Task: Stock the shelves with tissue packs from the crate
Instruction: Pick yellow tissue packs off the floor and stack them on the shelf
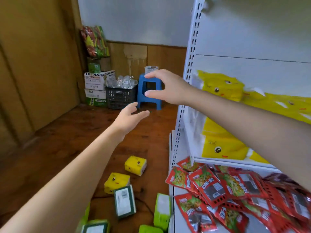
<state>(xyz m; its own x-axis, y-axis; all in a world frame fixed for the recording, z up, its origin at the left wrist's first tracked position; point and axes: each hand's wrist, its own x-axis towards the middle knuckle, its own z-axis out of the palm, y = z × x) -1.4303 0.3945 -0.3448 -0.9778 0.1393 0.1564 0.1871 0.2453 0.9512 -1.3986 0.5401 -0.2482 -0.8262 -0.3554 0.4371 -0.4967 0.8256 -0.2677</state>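
Observation:
Both my hands reach out in mid-air left of the white shelf unit (190,64) and hold nothing. My left hand (130,117) has relaxed fingers. Above it, my right hand (165,86) is spread with thumb and fingers apart. Yellow tissue packs (222,86) with cartoon faces lie on the shelf behind my right forearm, and more yellow packs (222,147) stand below them. On the wooden floor lie two small yellow tissue packs (135,164) (116,182) and several green packs (162,211). No crate holding tissue packs is in view.
Red snack packets (218,190) cover the lowest shelf at bottom right. A blue plastic stool (149,91), a dark crate of empty bottles (121,96) and stacked cardboard boxes (96,86) stand against the far wall. A wooden door is on the left.

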